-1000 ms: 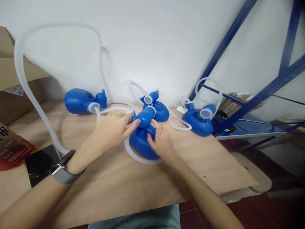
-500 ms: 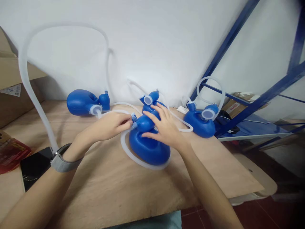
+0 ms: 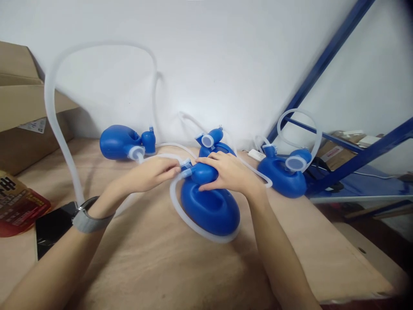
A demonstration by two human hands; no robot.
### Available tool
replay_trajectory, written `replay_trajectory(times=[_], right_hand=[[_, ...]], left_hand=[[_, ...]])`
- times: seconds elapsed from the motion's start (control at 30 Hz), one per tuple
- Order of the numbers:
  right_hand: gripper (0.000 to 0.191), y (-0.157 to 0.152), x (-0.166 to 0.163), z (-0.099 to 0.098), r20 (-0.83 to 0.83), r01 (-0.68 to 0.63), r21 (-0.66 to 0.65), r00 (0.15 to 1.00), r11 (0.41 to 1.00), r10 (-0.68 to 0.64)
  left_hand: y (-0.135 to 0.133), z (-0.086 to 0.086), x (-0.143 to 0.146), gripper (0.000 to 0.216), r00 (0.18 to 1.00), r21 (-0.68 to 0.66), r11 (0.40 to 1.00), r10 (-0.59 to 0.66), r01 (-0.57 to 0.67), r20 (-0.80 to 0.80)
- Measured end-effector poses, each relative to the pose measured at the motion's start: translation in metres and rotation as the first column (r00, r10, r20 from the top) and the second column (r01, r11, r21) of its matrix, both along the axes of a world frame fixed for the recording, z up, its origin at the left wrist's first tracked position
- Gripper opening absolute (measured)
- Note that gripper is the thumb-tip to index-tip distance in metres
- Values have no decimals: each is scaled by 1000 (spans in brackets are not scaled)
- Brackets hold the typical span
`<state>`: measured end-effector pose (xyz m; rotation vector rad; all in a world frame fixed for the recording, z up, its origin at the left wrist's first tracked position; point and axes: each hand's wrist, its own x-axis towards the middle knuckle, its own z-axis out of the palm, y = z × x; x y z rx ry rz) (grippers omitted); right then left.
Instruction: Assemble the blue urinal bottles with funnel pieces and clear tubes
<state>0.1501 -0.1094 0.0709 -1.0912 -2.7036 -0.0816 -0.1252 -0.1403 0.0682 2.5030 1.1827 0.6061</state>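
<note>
A blue portable urinal bottle point(image 3: 211, 211) lies on the wooden table in front of me, with a clear tube point(image 3: 196, 230) curving around its near side. My right hand point(image 3: 230, 172) is wrapped over the small rounded blue urinal head point(image 3: 205, 173) above the bottle, thumb below and fingers on top. My left hand point(image 3: 153, 172), below a wrist watch point(image 3: 93, 217), has its thumb and fingertips pinched at the pale fitting point(image 3: 186, 165) beside that head. What exactly lies between the left fingertips is partly hidden. Another blue urinal point(image 3: 217, 140) sits just behind my right hand.
More blue urinals with tubes stand at the left point(image 3: 118, 142) and right point(image 3: 280, 176). A tall tube loop point(image 3: 50, 94) rises at the left. A cardboard box point(image 3: 19, 103), a red container point(image 3: 21, 206) and a black phone-like slab point(image 3: 53, 228) are left; a blue metal rack point(image 3: 335, 185) is right.
The view has shifted, so things sit further right and lower. My right hand's fingers have closed in around the blue urinal head. The left hand stays at the fitting.
</note>
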Motion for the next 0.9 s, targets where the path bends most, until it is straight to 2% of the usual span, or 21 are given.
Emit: replay_trajectory(times=[0.13,0.3,0.47,0.57,0.7,0.9], right_hand=[[81,-2,-1,2,-2,-6,38,1000,999,7],[83,-4,-4,-1,15,-20,66,1000,998,19],[81,-4,-6,-6,-4,9,92,1000,996,-9],[79,-4,-8,-7,-10,29,102,1000,994,-28],[70,-3,-10,-5,-2,37,77,999,996,-37],[72,-1,-12,-8,2,48,139,999,989,-49]], left_hand=[[-9,-4,12,42,996,13,998,55,-56,70],[-17,-17,35,53,985,-18,995,97,-95,142],[-9,-35,43,43,935,-40,980,198,-195,294],[-2,-42,40,39,926,27,967,233,-252,297],[2,-50,33,43,941,163,946,236,-280,242],[-4,-57,32,52,942,250,914,278,-319,187]])
